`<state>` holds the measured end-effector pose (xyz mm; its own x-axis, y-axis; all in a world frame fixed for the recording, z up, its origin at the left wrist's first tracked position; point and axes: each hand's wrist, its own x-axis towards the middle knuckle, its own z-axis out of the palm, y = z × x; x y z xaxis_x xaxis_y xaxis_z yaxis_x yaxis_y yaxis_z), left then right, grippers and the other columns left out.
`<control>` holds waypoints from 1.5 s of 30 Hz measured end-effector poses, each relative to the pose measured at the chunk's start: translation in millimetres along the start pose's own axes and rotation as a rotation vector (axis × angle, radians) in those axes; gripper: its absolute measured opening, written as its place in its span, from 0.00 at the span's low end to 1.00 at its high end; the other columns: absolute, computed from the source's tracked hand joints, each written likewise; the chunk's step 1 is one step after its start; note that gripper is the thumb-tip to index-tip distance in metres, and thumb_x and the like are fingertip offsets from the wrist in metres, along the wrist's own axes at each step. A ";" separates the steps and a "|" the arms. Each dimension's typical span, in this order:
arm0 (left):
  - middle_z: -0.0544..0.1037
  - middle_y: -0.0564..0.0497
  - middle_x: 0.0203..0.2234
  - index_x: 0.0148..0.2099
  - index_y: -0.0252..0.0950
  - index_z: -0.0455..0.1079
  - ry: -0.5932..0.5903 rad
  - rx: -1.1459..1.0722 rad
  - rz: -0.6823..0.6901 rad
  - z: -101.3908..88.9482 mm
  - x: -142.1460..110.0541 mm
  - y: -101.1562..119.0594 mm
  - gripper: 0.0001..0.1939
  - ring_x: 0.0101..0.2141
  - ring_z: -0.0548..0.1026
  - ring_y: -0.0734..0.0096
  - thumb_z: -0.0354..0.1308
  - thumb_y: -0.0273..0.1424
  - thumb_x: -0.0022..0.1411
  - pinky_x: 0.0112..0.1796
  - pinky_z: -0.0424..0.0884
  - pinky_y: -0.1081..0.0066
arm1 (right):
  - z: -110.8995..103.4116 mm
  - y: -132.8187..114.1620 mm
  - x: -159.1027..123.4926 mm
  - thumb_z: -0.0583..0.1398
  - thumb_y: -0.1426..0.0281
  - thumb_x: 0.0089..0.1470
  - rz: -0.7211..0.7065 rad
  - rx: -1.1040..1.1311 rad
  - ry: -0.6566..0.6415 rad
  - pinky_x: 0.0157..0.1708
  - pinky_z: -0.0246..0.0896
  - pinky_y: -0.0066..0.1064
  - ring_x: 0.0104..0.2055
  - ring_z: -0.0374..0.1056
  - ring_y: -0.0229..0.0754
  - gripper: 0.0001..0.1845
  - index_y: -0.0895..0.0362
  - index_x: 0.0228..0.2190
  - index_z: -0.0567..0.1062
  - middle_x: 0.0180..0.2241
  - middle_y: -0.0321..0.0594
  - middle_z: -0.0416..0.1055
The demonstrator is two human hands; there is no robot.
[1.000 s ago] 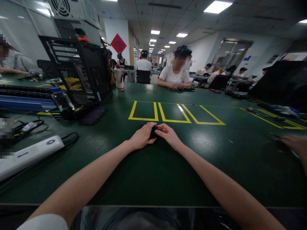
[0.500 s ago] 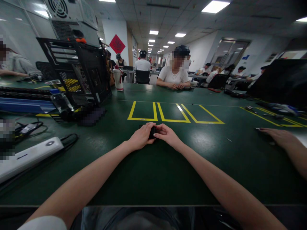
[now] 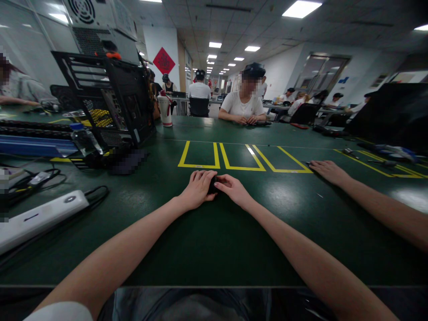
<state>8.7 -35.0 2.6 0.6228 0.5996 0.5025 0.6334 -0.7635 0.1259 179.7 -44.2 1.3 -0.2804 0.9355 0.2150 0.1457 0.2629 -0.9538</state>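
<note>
- Black object point(image 3: 213, 185) sits between your hands, mostly hidden.
- Your left hand point(image 3: 197, 191) is closed around it, probably steadying it.
- Your right hand point(image 3: 234, 191) bends its fingertips to its side, perhaps for finer control; whether they grip, I can't tell.
- Yellow tape outlines point(image 3: 244, 169) lie just beyond your hands, likely marking places.
- Co-worker's hand point(image 3: 329, 171): right of yours, apart.

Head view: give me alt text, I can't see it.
Left hand cups a small black object and right hand touches it, at a green table before three yellow tape outlines. Another person's hand extends from the right; a black computer case stands left.
</note>
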 end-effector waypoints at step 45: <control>0.61 0.43 0.49 0.54 0.37 0.45 -0.011 -0.035 -0.039 -0.9 0.9 2.6 0.31 0.49 0.59 0.54 0.55 0.32 0.50 0.47 0.53 0.53 | 2.3 -3.9 -4.8 0.60 0.67 0.44 -0.070 0.089 -0.034 0.44 0.61 0.34 0.42 0.65 0.37 0.13 0.54 0.35 0.65 0.40 0.36 0.65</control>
<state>10.5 -36.6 4.2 0.6027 0.6318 0.4873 0.6413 -0.7470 0.1754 178.3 -50.2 3.5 -0.3194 0.9066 0.2758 0.0404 0.3038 -0.9519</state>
